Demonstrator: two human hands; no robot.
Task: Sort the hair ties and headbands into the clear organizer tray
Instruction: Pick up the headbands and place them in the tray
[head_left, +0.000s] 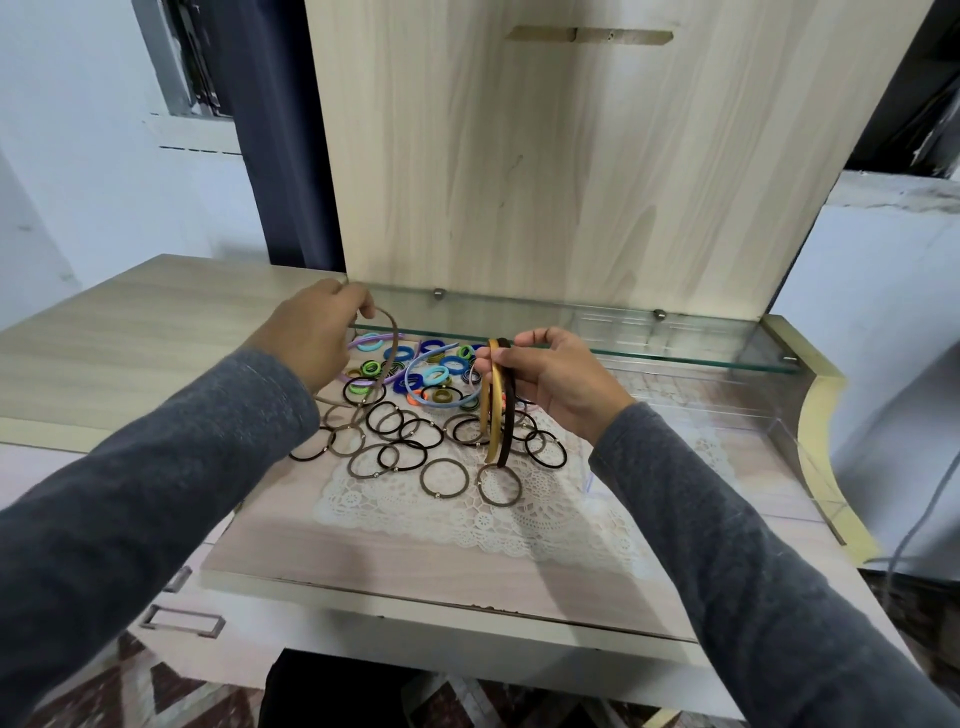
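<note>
Landmark: lace doily on the desk top.

1. Left hand: above the doily's far-left corner, fingers curled and pinching a taupe headband, which arcs down toward the loose ties.
2. Right hand: above the doily's far-right part, thumb and fingers clamped on a mustard headband and a dark brown headband, held side by side, tips hanging just over the doily.
3. Black and brown hair ties: spread flat across the doily's far half, many overlapping. Coloured ties and headbands are heaped behind them.
4. Clear organizer tray: right of the doily, its near corner at the doily's right edge; its far part sits under a glass shelf.
5. Open room: bare desk in front of the doily up to the desk's front edge.
</note>
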